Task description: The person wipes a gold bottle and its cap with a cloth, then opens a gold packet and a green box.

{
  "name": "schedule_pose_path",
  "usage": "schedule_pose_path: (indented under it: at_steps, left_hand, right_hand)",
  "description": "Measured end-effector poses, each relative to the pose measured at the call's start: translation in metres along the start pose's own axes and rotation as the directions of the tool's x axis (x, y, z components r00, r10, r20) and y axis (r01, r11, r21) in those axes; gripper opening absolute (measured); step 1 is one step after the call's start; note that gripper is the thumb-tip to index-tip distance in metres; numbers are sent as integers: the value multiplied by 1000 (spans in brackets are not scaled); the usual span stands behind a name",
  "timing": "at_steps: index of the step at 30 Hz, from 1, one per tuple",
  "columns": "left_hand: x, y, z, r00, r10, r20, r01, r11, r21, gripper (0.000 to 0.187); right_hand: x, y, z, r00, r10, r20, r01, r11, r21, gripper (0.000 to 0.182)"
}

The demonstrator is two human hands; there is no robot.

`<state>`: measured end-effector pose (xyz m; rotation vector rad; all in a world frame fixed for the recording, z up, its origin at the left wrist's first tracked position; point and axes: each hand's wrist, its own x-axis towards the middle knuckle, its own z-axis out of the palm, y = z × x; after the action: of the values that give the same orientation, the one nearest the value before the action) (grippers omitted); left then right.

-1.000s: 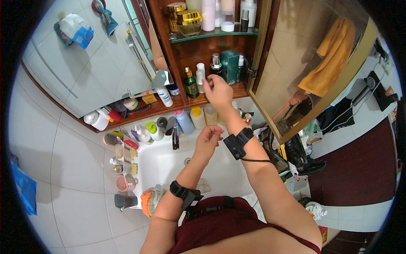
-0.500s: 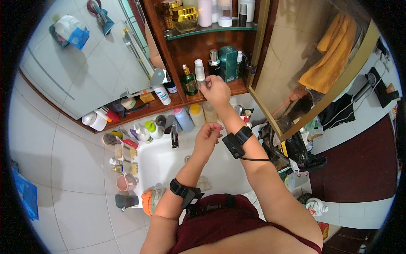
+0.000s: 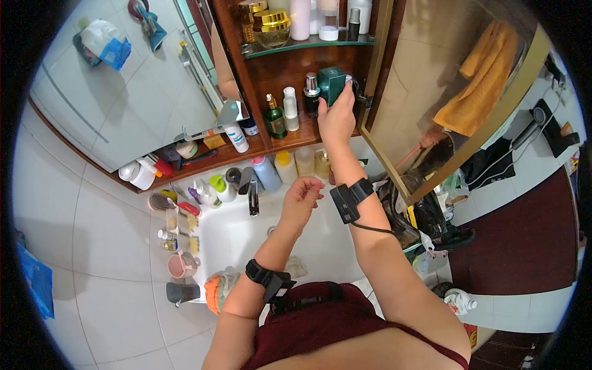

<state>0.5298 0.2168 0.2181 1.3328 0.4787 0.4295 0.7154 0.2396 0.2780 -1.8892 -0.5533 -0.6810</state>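
My right hand (image 3: pixel 338 121) reaches into the open wall cabinet and grips a dark green box (image 3: pixel 332 85) between thumb and fingers. The box tilts toward me, and my hand hides its lower part. To its left on the same shelf stand a dark bottle with a silver cap (image 3: pixel 311 95), a slim white bottle (image 3: pixel 290 108) and a green bottle with a gold-topped dropper (image 3: pixel 275 117). Above the sink (image 3: pixel 246 243) hovers my left hand (image 3: pixel 301 202), its fingers loosely curled and a little apart, with nothing in them.
A glass shelf (image 3: pixel 308 44) above carries jars and bottles. The cabinet door (image 3: pixel 394 179) stands open on the right, reflecting an orange towel (image 3: pixel 478 80). Several bottles line the sink's back edge near the faucet (image 3: pixel 253 198). A pink cup (image 3: pixel 181 266) sits at the left.
My right hand has moved right, from the slim white bottle to the green box, which is now tilted. The white bottle stands on the shelf, released. My left hand has barely moved.
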Motion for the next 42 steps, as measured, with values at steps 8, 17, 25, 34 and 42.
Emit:
schedule_pose_path:
  at_steps: [8,17,25,34,42]
  left_hand:
    - [-1,3,-3,999,43,13,-43,999,6,12]
    - [-21,36,-12,943,333,5,-314,884,348,81]
    - [-63,50,-4,872,425,242,-486,806,337,100]
    - [-89,52,-11,907,347,239,-402,882,246,96]
    - [-101,55,-19,888,387,249,-445,860,249,97]
  right_hand:
    - [2,-4,-6,998,43,48,-42,999,-24,59]
    - [-49,0,-94,890,201,410,-421,710,565,44]
    - [-84,-28,-152,570,129,811,-806,279,522,42]
    - [-104,-37,-158,531,208,822,-839,270,473,41]
    - [-114,-58,-168,575,208,792,-799,352,488,39]
